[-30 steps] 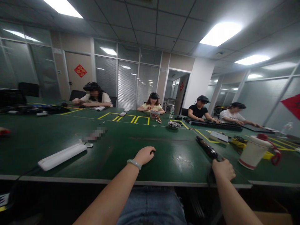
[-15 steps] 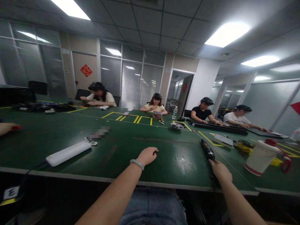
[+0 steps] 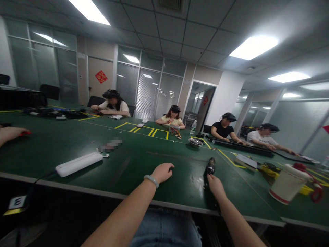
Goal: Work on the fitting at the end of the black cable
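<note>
My left hand [image 3: 162,172], with a pale bracelet at the wrist, rests on the green table [image 3: 138,154] with its fingers curled in. A small dark spot shows at its fingertips; whether that is a held thing or a shadow I cannot make out. Further right, my right hand [image 3: 216,185] is closed around the near end of a black cylindrical tool [image 3: 211,165], whose exact kind is unclear. The tool points away from me, over the table. A dark cord seems to run down below this hand to the table's edge.
At left lies a white power strip [image 3: 79,164]. A cream jug with a red lid [image 3: 288,185] stands at right, near a grey box [image 3: 245,162]. A metal bowl [image 3: 195,142] and a bottle [image 3: 193,127] stand farther back. Several people sit across; another person's hand [image 3: 12,133] reaches in at left.
My right hand has moved left with the black tool, closer to my left hand. My left hand stays in place. The view has tilted slightly.
</note>
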Available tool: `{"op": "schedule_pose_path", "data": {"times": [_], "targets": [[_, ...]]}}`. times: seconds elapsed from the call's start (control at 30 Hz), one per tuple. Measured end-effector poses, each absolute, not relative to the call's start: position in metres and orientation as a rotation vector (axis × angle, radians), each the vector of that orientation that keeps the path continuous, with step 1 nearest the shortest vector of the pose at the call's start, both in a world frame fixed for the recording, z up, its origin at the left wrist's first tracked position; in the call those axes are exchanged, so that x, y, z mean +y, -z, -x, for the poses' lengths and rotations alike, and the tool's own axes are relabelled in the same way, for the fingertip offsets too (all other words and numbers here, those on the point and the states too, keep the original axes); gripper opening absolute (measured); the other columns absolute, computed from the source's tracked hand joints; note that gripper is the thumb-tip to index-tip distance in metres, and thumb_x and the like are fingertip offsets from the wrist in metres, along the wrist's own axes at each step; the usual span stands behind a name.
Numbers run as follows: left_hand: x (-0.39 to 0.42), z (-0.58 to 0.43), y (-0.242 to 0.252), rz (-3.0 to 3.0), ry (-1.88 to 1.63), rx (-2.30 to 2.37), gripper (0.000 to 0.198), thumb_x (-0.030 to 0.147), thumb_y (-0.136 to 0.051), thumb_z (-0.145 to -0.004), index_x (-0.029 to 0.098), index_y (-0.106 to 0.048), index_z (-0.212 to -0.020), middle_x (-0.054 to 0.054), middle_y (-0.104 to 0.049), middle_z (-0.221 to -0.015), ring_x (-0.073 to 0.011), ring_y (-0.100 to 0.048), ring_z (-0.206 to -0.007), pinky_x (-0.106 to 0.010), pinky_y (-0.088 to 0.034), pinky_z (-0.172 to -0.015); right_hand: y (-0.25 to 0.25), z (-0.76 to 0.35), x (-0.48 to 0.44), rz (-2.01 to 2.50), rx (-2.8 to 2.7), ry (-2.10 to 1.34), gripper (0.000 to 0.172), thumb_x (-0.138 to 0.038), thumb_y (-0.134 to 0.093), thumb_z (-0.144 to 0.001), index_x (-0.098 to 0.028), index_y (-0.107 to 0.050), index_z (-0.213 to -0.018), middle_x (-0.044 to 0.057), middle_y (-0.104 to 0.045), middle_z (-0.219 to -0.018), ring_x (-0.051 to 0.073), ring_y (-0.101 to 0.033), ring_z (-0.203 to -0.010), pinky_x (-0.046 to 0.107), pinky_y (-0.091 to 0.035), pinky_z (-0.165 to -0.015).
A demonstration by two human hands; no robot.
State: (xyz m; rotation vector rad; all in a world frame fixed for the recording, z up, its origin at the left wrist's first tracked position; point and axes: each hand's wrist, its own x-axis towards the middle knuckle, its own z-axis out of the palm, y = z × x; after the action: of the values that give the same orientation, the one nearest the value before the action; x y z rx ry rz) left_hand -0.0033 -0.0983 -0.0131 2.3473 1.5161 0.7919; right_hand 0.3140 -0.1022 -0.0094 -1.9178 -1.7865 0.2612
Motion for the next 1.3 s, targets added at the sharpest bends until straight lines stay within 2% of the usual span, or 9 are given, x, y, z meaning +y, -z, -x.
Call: {"op": "schedule_pose_path", "data": {"times": [0.17, 0.23, 0.37, 0.57, 0.73, 0.9, 1.03, 1.13, 1.3], "targets": [[-0.096, 0.001, 0.012, -2.31, -1.029, 1.578, 0.042, 0.039, -0.046, -0.091, 0.023, -0.052, -0.129, -0.007, -0.058, -0.131, -0.0229, -0.053, -0.12, -0.038, -0.042, -0.102, 0.02, -0.223, -0.106, 1.835, -1.913, -0.319, 0.042, -0.035, -0.03, -0.097, -0.014, -0.06, -0.118, 0.016, -0.071, -0.099, 0.026, -0.066, -0.099, 0.031, -0.046, -0.078], [-0.097, 0.001, 0.008, -2.312, -1.215, 1.582, 0.041, 0.039, -0.042, -0.094, 0.022, -0.052, -0.129, -0.007, -0.057, -0.131, -0.0213, -0.05, -0.124, -0.037, -0.039, -0.106, 0.017, -0.189, -0.115, 1.677, -2.073, -0.328, 0.04, -0.033, -0.032, -0.097, -0.018, -0.055, -0.127, 0.013, -0.069, -0.109, 0.023, -0.065, -0.102, 0.029, -0.045, -0.081], [-0.103, 0.009, -0.001, -2.341, -1.351, 1.498, 0.037, 0.037, -0.04, -0.096, 0.023, -0.055, -0.126, -0.005, -0.058, -0.131, -0.0192, -0.049, -0.124, -0.036, -0.035, -0.11, -0.003, -0.146, -0.141, 1.285, -2.493, -0.322, 0.035, -0.03, -0.038, -0.095, -0.02, -0.059, -0.12, 0.01, -0.07, -0.109, 0.023, -0.065, -0.1, 0.027, -0.043, -0.082], [-0.11, 0.016, -0.005, -2.562, -1.099, 1.258, 0.035, 0.035, -0.035, -0.098, 0.028, -0.065, -0.115, 0.001, -0.058, -0.132, -0.0171, -0.043, -0.13, -0.037, -0.028, -0.114, -0.031, -0.169, -0.157, 1.028, -2.673, -0.463, 0.042, -0.028, -0.047, -0.089, -0.027, -0.057, -0.13, 0.005, -0.069, -0.114, 0.022, -0.065, -0.098, 0.027, -0.045, -0.085], [-0.112, -0.005, 0.0, -2.734, -0.885, 1.241, 0.04, 0.037, -0.03, -0.1, 0.025, -0.068, -0.104, -0.001, -0.066, -0.116, -0.0168, -0.052, -0.118, -0.04, -0.021, -0.115, -0.033, -0.212, -0.154, 1.12, -2.554, -0.632, 0.043, -0.031, -0.043, -0.09, -0.029, -0.059, -0.13, 0.002, -0.065, -0.124, 0.023, -0.061, -0.11, 0.031, -0.043, -0.095], [-0.113, -0.018, -0.002, -2.823, -0.937, 1.297, 0.046, 0.04, -0.03, -0.1, 0.02, -0.069, -0.087, -0.004, -0.069, -0.091, -0.0167, -0.059, -0.096, -0.038, -0.025, -0.112, -0.025, -0.228, -0.153, 1.224, -2.444, -0.666, 0.052, -0.036, -0.05, -0.088, -0.027, -0.049, -0.139, 0.004, -0.068, -0.118, 0.022, -0.064, -0.1, 0.033, -0.046, -0.091], [-0.118, -0.018, -0.002, -2.779, -0.905, 1.437, 0.057, 0.052, -0.029, -0.097, 0.019, -0.069, -0.073, -0.008, -0.067, -0.076, -0.021, -0.059, -0.086, -0.04, -0.037, -0.098, -0.016, -0.23, -0.149, 1.175, -2.46, -0.645, 0.043, -0.035, -0.047, -0.09, -0.03, -0.057, -0.132, 0.002, -0.065, -0.124, 0.022, -0.061, -0.109, 0.032, -0.043, -0.095], [-0.122, -0.013, -0.002, -2.669, -0.941, 1.665, 0.06, 0.055, -0.027, -0.096, 0.018, -0.069, -0.074, -0.011, -0.066, -0.078, -0.0245, -0.058, -0.088, -0.04, -0.042, -0.086, -0.008, -0.229, -0.137, 1.248, -2.372, -0.542, 0.038, -0.035, -0.044, -0.092, -0.029, -0.062, -0.126, 0.003, -0.066, -0.121, 0.022, -0.061, -0.109, 0.032, -0.042, -0.095], [-0.121, 0.002, -0.006, -2.63, -0.954, 1.788, 0.05, 0.047, -0.029, -0.098, 0.017, -0.067, -0.085, -0.01, -0.064, -0.09, -0.0225, -0.056, -0.093, -0.037, -0.042, -0.085, 0.0, -0.226, -0.117, 1.416, -2.245, -0.412, 0.038, -0.038, -0.042, -0.094, -0.029, -0.063, -0.125, 0.004, -0.067, -0.118, 0.022, -0.061, -0.106, 0.031, -0.043, -0.092]]}}
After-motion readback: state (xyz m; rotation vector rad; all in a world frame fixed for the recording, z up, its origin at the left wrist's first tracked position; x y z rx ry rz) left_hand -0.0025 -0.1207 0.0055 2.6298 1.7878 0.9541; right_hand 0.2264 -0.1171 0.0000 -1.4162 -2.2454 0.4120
